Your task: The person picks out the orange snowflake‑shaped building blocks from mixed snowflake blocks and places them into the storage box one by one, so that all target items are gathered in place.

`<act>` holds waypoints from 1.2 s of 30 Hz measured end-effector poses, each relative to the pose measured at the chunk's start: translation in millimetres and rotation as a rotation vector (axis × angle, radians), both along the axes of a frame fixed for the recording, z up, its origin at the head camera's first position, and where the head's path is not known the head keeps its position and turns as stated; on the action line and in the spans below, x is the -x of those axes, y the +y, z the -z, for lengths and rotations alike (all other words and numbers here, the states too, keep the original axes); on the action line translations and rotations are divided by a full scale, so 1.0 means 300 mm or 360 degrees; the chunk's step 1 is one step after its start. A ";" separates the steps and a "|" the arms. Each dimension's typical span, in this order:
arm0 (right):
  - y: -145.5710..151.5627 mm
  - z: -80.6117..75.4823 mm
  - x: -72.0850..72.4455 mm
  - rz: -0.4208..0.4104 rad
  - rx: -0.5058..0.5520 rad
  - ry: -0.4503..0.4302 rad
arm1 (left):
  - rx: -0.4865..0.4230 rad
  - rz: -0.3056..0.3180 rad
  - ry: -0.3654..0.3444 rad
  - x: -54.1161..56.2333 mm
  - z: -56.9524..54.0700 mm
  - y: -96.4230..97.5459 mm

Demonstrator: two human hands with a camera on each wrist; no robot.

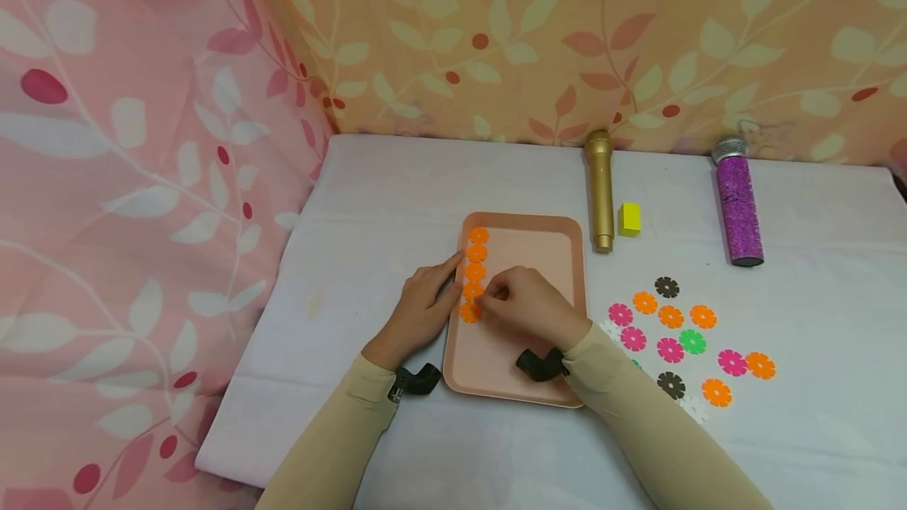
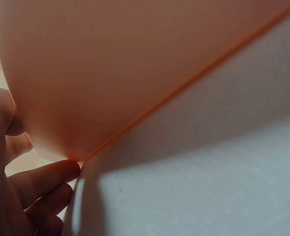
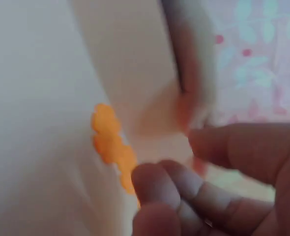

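Inside a peach tray [image 1: 517,345], several orange notched discs [image 1: 476,253] form a column along the left side. My left hand [image 1: 418,305] rests at the tray's left rim. Its fingers [image 2: 46,179] touch the outer edge in the left wrist view. Over the tray, my right hand [image 1: 531,301] is bent down at the lowest orange disc [image 1: 468,312], fingertips close to it. The right wrist view shows the thumb and fingers [image 3: 155,184] loosely bent and apart, with nothing visible between them. Some orange discs [image 3: 108,132] appear beyond them, blurred.
Right of the tray lie loose discs, including a pink disc [image 1: 670,350], a green disc [image 1: 693,341] and a black disc [image 1: 667,287]. Behind them are a gold microphone [image 1: 601,195], a yellow block [image 1: 629,219] and a purple microphone [image 1: 739,207]. Floral cloth [image 1: 453,38] borders the table.
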State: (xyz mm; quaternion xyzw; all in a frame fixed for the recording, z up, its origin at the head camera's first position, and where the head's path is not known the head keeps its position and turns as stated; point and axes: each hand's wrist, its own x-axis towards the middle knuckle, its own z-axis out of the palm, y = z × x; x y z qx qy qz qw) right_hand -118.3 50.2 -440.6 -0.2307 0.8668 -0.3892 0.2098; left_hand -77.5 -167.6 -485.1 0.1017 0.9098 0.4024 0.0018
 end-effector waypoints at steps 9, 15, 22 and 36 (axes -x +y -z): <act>0.050 -0.081 -0.029 -0.0014 0.0024 0.0014 | 0.0008 -0.0005 -0.0001 -0.002 0.003 0.000; 0.104 -0.111 -0.048 0.0055 -0.0036 0.0100 | -0.0010 -0.0003 -0.0020 -0.002 0.002 0.006; 0.189 -0.128 -0.063 0.0176 -0.0094 0.0172 | -0.0013 0.0011 0.0013 -0.001 0.002 0.005; 0.417 -0.116 -0.052 0.0409 -0.0227 0.0140 | -0.0026 0.0013 -0.0011 -0.001 0.000 -0.001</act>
